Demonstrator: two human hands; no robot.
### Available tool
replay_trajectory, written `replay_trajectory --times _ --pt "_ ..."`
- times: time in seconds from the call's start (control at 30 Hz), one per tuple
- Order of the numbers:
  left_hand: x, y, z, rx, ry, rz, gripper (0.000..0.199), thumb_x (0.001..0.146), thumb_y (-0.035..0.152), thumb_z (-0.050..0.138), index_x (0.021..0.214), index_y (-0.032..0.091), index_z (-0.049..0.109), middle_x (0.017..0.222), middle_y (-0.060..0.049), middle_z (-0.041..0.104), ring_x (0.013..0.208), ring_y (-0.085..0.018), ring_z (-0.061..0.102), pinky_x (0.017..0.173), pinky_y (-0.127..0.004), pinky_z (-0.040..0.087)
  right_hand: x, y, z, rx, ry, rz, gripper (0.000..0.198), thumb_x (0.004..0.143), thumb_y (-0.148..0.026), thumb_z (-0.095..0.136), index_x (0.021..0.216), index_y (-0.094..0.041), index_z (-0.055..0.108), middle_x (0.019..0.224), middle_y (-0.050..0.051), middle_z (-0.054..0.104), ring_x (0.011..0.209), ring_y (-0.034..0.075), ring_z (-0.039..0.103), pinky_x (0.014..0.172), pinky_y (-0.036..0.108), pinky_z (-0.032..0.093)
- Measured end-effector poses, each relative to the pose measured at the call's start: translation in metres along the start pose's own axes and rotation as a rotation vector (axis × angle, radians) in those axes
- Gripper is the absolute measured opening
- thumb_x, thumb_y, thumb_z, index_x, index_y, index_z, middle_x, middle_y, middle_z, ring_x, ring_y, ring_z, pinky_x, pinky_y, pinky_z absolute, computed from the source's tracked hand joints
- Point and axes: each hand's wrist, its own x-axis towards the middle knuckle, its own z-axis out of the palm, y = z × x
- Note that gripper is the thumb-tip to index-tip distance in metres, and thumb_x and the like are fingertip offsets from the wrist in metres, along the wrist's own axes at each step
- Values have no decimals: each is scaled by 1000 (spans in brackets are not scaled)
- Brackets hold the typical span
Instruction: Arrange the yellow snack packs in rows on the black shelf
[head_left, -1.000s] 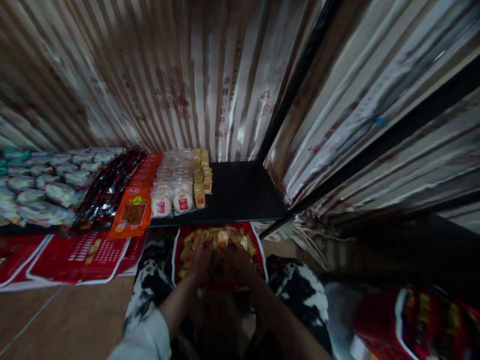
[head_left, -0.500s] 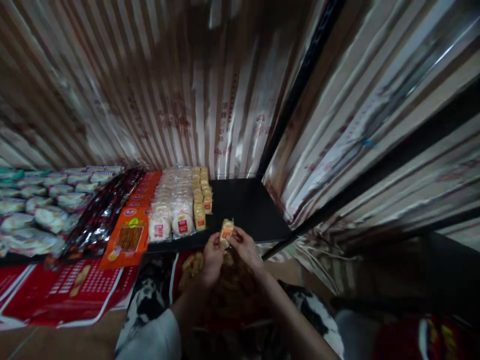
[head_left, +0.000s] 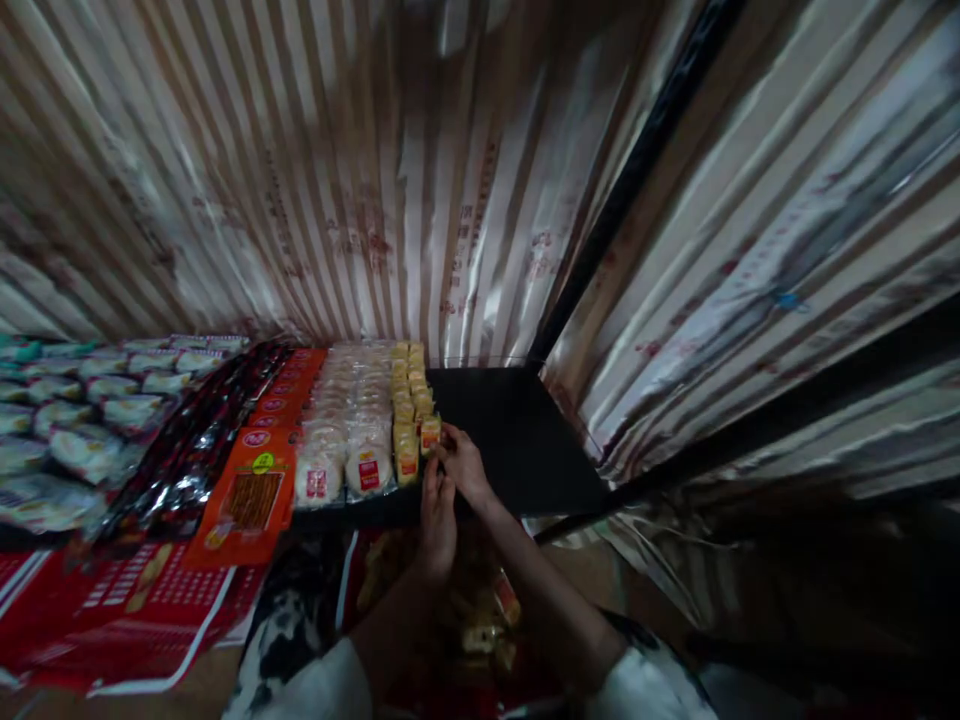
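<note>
A small yellow snack packet (head_left: 430, 432) with a red-and-white label stands at the front end of the right-hand yellow column on the black shelf (head_left: 502, 425). My right hand (head_left: 465, 468) pinches its right edge. Just below it, my left hand (head_left: 438, 520) has its fingers stretched upward, the tips close to the packet's lower edge; whether they touch it I cannot tell. Left of the packet is the other column of yellow packets (head_left: 406, 452). Beneath my forearms, a red bag (head_left: 352, 570) holds more yellow packets, partly hidden and dim.
Round white cakes in clear wrap (head_left: 369, 468), orange snack packs (head_left: 255, 490), dark glossy packs (head_left: 184, 440) and white pouches (head_left: 90, 440) fill the shelf leftward. A red printed bag (head_left: 135, 620) lies below. Black posts (head_left: 600, 250) and striped sheeting (head_left: 420, 200) surround the shelf.
Both hands moved forward and left with the yellow packet, from the shelf's front edge to the end of the yellow column. My left fingers have straightened and come off the packet.
</note>
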Motion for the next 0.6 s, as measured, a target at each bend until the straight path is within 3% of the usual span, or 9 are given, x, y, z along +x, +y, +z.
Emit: replay_trajectory --times 0.23,0.33,0.47,0.6 --pt "3 3 -3 -48 -4 -23 57 88 31 43 143 16 33 150 -8 35 137 -21 36 112 -31 32 1 7 10 71 -29 -12 41 73 -19 60 113 -20 63 100 6 68 89 19 65 86 35 52" --pt "3 1 -5 -50 -27 45 59 88 35 44 143 18 34 152 -5 33 141 -19 28 114 -28 28 -1 6 11 88 18 -45 44 73 -23 59 117 -20 61 101 7 66 91 20 64 83 35 53" --pt "6 -3 -6 -81 -52 64 60 88 41 42 143 18 35 153 -5 29 142 -18 24 116 -29 23 -1 3 12 64 71 -56 35 74 -28 60 108 -20 66 96 6 67 89 20 63 84 35 53" --pt "10 -6 -7 -105 -47 58 60 87 41 45 142 17 37 154 -6 28 141 -19 26 115 -29 23 -1 2 14 106 31 -30 30 75 -29 60 103 -20 66 96 6 67 87 19 63 81 33 54"
